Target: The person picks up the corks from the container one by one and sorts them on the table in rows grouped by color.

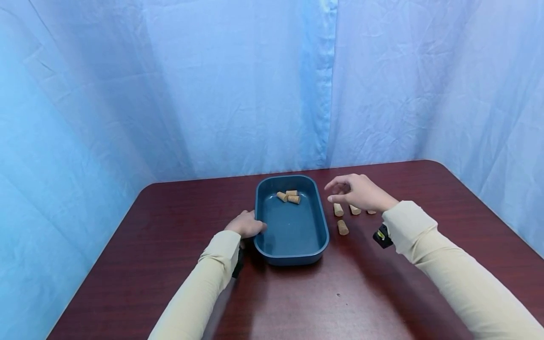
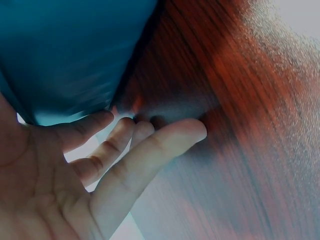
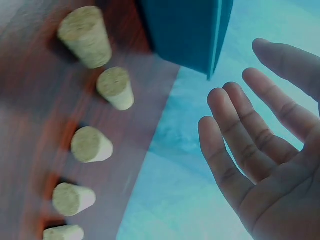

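Blue curtains [image 1: 238, 85] behind a dark red-brown table [image 1: 340, 293], a blue tray [image 1: 289, 231] on it.
The left hand [image 1: 247, 225] holds the tray's left rim, thumb hooked over it; the right hand [image 1: 359, 191] hangs in the air just right of the tray, fingers and thumb loosely apart, holding nothing. Three corks [image 1: 293, 199] lie inside the tray, toward its far end; five more corks [image 3: 115, 88] sit on the table to its right.

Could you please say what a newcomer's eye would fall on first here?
Probably the blue tray on the table, with three corks lying toward its far end. The left hand holds its left side, while the right hand, empty, hovers near more corks right of the tray.
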`<state>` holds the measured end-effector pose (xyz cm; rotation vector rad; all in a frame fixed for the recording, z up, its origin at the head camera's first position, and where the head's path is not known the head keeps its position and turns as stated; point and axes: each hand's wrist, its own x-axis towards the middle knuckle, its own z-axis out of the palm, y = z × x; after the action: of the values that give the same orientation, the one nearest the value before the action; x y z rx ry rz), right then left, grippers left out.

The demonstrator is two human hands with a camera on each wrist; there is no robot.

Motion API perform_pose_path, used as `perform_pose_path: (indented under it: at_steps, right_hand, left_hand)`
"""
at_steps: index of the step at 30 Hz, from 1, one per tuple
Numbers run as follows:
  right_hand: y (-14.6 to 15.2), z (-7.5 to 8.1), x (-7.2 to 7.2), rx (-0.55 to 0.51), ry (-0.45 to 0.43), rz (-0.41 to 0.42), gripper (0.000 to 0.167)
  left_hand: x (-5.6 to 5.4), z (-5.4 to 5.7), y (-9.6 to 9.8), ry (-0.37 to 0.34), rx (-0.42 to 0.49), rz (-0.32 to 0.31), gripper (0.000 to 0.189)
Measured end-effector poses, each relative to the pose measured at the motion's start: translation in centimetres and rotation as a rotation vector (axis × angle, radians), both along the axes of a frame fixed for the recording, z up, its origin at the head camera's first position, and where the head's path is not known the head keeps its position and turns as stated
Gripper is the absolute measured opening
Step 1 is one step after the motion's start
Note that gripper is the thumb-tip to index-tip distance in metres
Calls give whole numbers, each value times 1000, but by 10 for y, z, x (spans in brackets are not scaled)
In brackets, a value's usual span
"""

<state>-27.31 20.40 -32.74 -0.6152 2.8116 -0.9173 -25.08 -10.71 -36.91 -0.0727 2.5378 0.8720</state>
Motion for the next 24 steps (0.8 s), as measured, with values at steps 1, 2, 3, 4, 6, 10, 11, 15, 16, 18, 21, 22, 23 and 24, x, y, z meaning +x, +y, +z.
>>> perform_pose_path:
  at_steps: [1, 2, 3, 4, 6, 10, 11, 15, 16, 18, 21, 22, 23, 24]
  right_hand:
    - [-2, 1, -1, 2, 3, 1, 35]
    - [-4, 3, -2, 2, 4, 1, 35]
    - [-6, 4, -2, 4, 7, 2, 35]
    - [-8, 5, -3, 6, 8, 5, 35]
    - [-11, 7, -5, 4, 8, 12, 34]
    - [-19, 11, -11, -5, -1, 30, 32]
    - [-22, 12, -13, -9, -6, 36, 33]
    - [-31, 15, -19, -16, -51, 44, 35]
    - [-33, 16, -20, -16, -62, 46, 35]
    - [-38, 18, -23, -13, -75, 49, 36]
    - [-47, 19, -27, -7, -73, 56, 35]
    - [-50, 20, -28, -3, -66, 61, 35]
    - [-53, 20, -29, 1, -62, 62, 35]
    - [-56, 20, -30, 3, -62, 63, 35]
  left_hand:
    - [0, 0, 0, 1, 0, 0, 68]
    - [0, 0, 0, 3, 1, 0, 67]
    - [0, 1, 0, 4, -1, 0, 67]
    - [0, 1, 0, 5, -4, 0, 67]
    - [0, 1, 0, 8, -6, -2, 67]
    - [0, 1, 1, 19, 8, -8, 65]
    - [0, 1, 1, 20, 10, -7, 65]
    - [-1, 0, 1, 15, 4, -1, 66]
    - [-1, 0, 1, 12, 1, 2, 66]
    - [-1, 0, 1, 9, -2, 4, 67]
    - [-1, 0, 1, 7, -4, 5, 67]
    - [-1, 0, 1, 5, -3, 6, 67]
    - [-1, 0, 0, 3, -4, 5, 67]
    - [-1, 0, 0, 0, -4, 4, 67]
